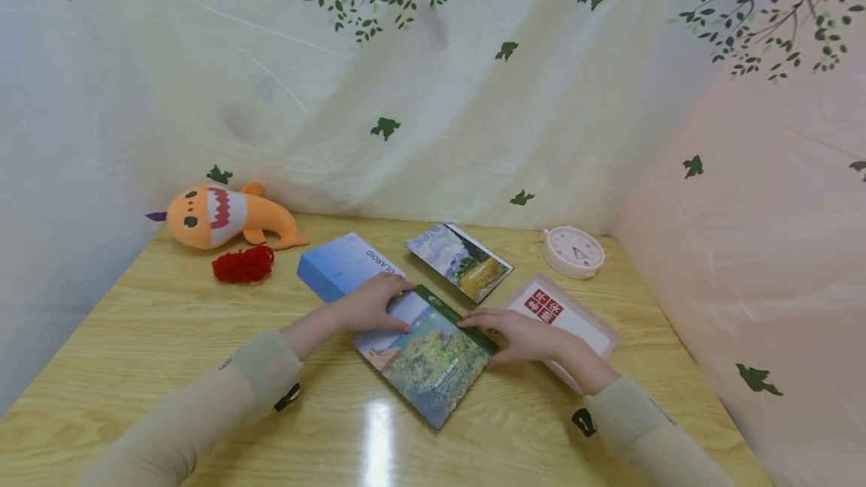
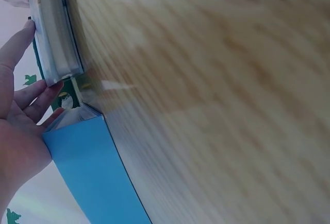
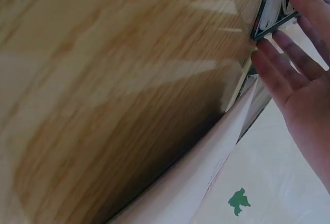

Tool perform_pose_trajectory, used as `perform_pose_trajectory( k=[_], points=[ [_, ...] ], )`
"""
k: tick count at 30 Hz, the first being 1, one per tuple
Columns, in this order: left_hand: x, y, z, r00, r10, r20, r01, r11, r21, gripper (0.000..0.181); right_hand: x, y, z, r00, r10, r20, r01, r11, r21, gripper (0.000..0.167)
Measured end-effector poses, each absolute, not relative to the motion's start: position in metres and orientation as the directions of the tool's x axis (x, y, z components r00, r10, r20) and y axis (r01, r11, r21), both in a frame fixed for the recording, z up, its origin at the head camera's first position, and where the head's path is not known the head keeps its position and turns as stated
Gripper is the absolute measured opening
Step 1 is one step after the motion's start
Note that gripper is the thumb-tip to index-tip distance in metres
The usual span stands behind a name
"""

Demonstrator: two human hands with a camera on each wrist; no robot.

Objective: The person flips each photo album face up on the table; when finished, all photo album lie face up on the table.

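Note:
A photo album with a painted garden cover and a green band lies at a slant on the table. My left hand grips its upper left corner, thumb on the near side and fingers at the far edge. At its right corner my right hand holds it the same way. In the left wrist view the album's page edges show between thumb and fingers. The right wrist view has the album between the right thumb and fingers. A blue Polaroid box sits right behind the left hand.
Behind the album lies a landscape-painting book. A pale pink-edged book with red characters is under the right forearm. A round pink clock stands at the back right. Red yarn and an orange shark plush lie back left.

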State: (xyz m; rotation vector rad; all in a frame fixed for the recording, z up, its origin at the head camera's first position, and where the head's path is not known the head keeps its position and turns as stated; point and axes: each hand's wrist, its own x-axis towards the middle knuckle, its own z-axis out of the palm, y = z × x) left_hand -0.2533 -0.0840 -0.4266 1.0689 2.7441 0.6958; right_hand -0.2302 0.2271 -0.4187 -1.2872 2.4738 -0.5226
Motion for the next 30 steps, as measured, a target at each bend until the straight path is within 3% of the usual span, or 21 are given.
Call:
perform_pose_trajectory(
  k=[12, 22, 30],
  points=[
    [-0.258, -0.078, -0.429, -0.747, 0.662, 0.061, 0.606, 0.640, 0.472, 0.074, -0.228, 0.229, -0.411, -0.514, -0.857, -0.041, -0.731, 0.463, -0.500, 0.070],
    [-0.254, -0.082, -0.421, -0.768, 0.626, 0.136, 0.604, 0.636, 0.480, 0.064, -0.226, 0.228, -0.396, -0.527, -0.849, -0.043, -0.736, 0.482, -0.475, 0.070],
    [-0.252, -0.085, -0.414, -0.771, 0.596, 0.226, 0.616, 0.607, 0.502, 0.055, -0.225, 0.228, -0.386, -0.516, -0.855, 0.042, -0.754, 0.431, -0.495, 0.067]
  ],
)
